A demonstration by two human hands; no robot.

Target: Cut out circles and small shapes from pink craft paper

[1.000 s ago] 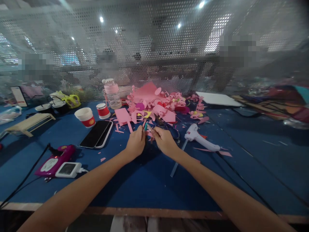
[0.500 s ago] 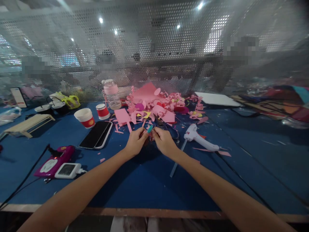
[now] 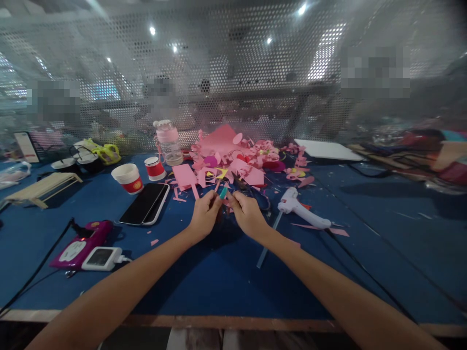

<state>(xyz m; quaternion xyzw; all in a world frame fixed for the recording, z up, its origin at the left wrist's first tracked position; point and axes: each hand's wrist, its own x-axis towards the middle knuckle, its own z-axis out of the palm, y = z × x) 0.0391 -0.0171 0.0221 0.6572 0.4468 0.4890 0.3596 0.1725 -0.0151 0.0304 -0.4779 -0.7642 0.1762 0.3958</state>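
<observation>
Though blurred, both hands (image 3: 226,214) seemingly pinch a teal piece (image 3: 223,193).

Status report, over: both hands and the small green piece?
Left hand, right hand: fingers pinch small green piece together. White glue gun right, apart. Pink paper scraps behind.

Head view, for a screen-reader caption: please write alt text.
Two bare hands, left hand and right hand, meet over a blue table, pinching a small teal piece between them. Behind lies a heap of pink paper scraps; a white glue gun lies right, a phone left.
</observation>
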